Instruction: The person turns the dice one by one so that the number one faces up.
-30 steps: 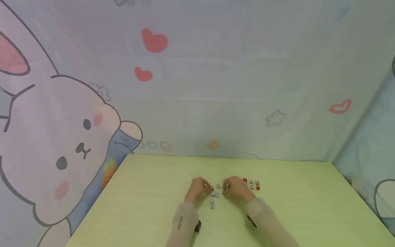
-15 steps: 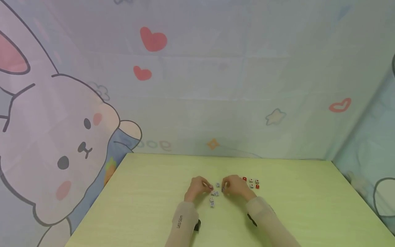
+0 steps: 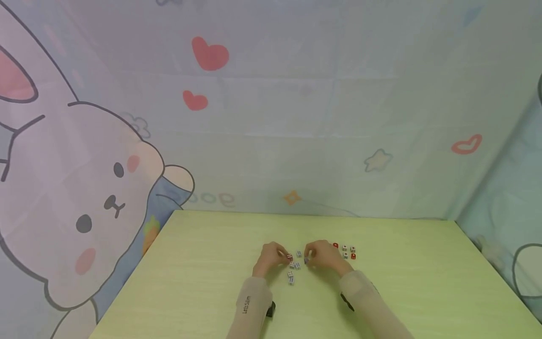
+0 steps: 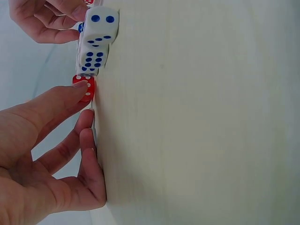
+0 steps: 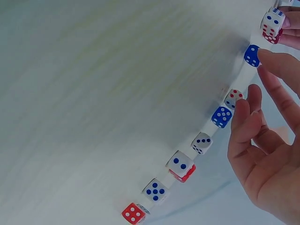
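Note:
My left hand point(image 3: 271, 258) pinches a red die point(image 4: 84, 88) with white pips between thumb and forefinger, the other fingers loosely bent below. Across from it, my right hand point(image 3: 323, 254) has thumb and forefinger on a blue die point(image 5: 252, 55). Several white dice lie between the hands, including a die with blue pips point(image 3: 298, 254) and, nearer the body, another white die point(image 3: 291, 281). In the left wrist view, a white die point(image 4: 102, 26) with blue pips looms large in front of both hands. My right hand's curled lower fingers overlap a white die point(image 5: 233, 99) in the right wrist view.
Right of the right hand stand more dice, among them a red die point(image 3: 353, 256), a white die point(image 3: 353, 249) and a second blue die point(image 5: 221, 117). They rest on a pale yellow-green table point(image 3: 203, 282). A printed cloth point(image 3: 271, 117) hangs behind the table's far edge.
Both hands hold nearly the same place over the last second. The whole view shifts very slightly, and the dice lie as before.

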